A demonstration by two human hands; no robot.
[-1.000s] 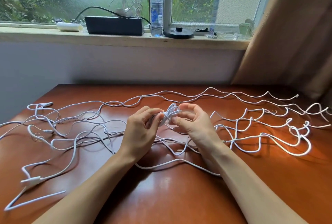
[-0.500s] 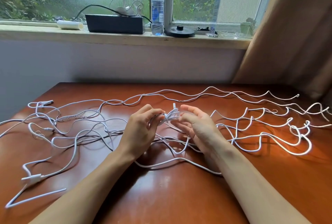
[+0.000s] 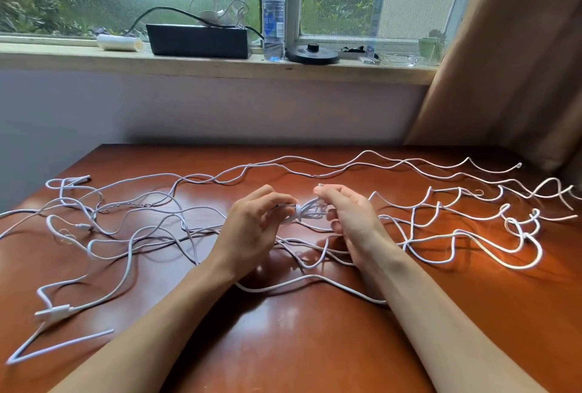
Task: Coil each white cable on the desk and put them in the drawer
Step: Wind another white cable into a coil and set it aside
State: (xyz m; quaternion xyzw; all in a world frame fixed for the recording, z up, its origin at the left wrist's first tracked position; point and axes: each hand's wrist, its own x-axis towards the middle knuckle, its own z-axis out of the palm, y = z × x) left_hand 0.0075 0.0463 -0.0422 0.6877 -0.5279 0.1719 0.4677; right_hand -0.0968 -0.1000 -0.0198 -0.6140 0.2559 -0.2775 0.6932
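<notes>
The left hand (image 3: pixel 252 228) pinches the small coiled bundle of thin white cable (image 3: pixel 310 211) just above the glossy red-brown wooden desk (image 3: pixel 299 345). The right hand (image 3: pixel 352 219) pinches its free end (image 3: pixel 320 186). Risk: slack tension lets the wraps spring open. Loose white cables (image 3: pixel 539 251) underneath may snag. No drawer is in view.

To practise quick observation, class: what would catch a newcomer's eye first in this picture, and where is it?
White cables sprawl in loose waves across the whole red-brown desk. At its middle, the left hand grips a small coil while the right hand pinches its free end. Behind, a water bottle stands on the windowsill.
</notes>
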